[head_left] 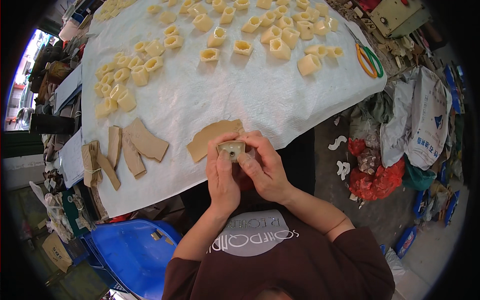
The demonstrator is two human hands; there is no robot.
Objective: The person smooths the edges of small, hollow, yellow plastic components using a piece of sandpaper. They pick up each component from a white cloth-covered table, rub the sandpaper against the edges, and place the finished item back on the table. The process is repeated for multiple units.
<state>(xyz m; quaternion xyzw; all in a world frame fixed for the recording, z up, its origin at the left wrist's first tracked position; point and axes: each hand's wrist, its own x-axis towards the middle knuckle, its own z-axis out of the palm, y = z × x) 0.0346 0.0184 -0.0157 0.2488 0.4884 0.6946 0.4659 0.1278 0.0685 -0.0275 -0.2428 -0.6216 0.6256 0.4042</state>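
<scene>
Between my left hand [223,175] and my right hand [264,162] is a small hollow block [231,150], pale grey-beige with a dark hole in its face. The fingers of both hands are closed around its sides, with the thumbs at its near edge. My hands are over the table's near edge. Just beyond them a curved tan sheet [205,138] lies flat, partly covered by my fingers. Further left are several tan strips [134,150], one bundle of them tied with a band.
A white cloth [190,95] covers the table. Many hollow yellowish blocks [280,48] stand spread over its far part. Scissors [369,60] with orange and green handles lie at the far right. A blue chair [135,255] is at lower left; red bags [377,180] lie on the floor at right.
</scene>
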